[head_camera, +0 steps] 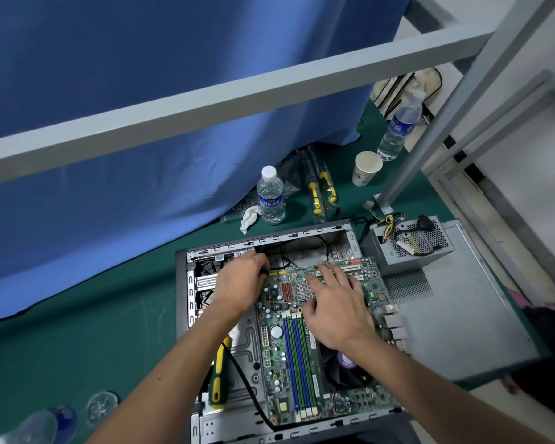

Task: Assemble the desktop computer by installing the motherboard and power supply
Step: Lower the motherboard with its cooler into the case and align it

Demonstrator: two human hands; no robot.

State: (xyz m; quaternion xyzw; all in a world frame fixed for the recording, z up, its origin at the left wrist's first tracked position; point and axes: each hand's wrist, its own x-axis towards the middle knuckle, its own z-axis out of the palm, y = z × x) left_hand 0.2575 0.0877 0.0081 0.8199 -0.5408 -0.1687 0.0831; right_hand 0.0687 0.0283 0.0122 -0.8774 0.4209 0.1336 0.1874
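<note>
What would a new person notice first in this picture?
First, both hands on the green motherboard inside the open computer case: the right hand lies flat on it and the left hand grips a black cable at its far edge. The power supply sits outside, to the case's right.

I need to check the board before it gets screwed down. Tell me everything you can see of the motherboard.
The motherboard is a green circuit board lying flat in the open computer case, its right edge reaching past the case wall. It carries blue and green memory slots, red parts, white connectors and metal ports on the right. The right hand rests spread on it; the left hand grips a black cable at its far left corner.
</note>
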